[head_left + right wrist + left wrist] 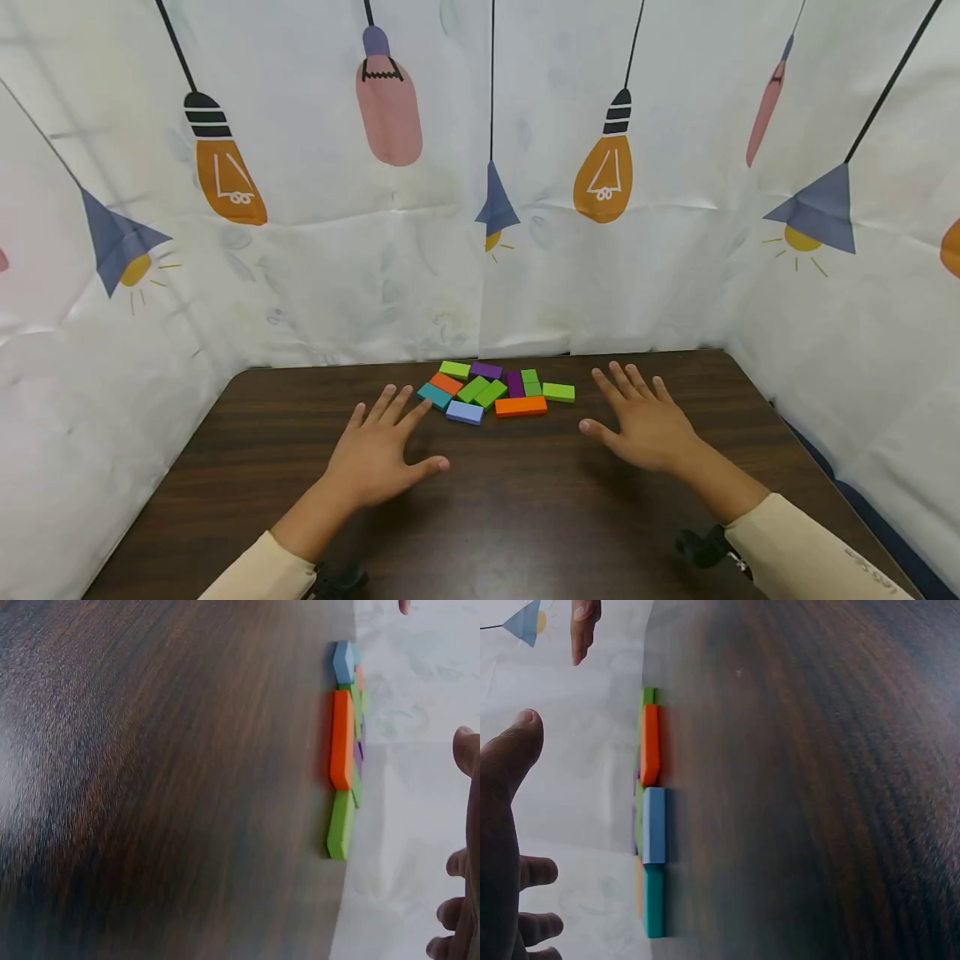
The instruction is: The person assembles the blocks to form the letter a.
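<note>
Several coloured rectangular blocks lie flat in a cluster near the table's far edge. Among them are a teal block (435, 396), a light blue block (465, 412), a long orange block (521, 406), a purple block (486, 371) and a light green block (558, 392). My left hand (377, 457) is spread palm down just left of the cluster, holding nothing; its index fingertip is near the teal block. To the right of the blocks, my right hand (647, 427) is likewise spread and holds nothing. Both wrist views show the fingers apart from the blocks.
The dark brown wood-grain table (517, 525) has a white cloth (337, 275) printed with lamps and bulbs behind it and at both sides. Dark wrist-worn devices show at the left cuff (341, 581) and the right cuff (705, 547).
</note>
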Tool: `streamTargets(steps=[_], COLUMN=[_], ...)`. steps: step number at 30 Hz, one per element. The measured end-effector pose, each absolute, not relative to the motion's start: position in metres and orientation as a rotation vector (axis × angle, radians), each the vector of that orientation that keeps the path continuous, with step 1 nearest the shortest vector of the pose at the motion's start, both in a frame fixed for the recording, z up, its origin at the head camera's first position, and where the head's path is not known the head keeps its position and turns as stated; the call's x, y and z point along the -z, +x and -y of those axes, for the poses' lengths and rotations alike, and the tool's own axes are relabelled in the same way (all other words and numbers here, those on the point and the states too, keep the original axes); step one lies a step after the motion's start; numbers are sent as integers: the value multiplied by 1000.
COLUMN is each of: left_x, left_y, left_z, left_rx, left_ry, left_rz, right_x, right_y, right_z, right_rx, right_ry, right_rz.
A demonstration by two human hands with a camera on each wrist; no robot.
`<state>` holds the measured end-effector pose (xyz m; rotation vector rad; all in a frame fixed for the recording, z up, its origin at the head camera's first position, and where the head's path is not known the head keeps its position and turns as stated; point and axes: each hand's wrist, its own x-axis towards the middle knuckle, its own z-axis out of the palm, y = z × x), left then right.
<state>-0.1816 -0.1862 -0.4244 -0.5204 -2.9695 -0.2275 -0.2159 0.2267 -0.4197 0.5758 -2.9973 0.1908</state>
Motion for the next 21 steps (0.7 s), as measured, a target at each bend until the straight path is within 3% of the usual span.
streamTargets(steps=[21], left_x=[451], left_y=[-192], left_z=[166], left_rx=[282], left_ry=[-648], left_rz=[2900], right_x=[445], right_y=[-234], right_z=[-192], right_rx=[-309], right_ry=[679], right_rz=[2991])
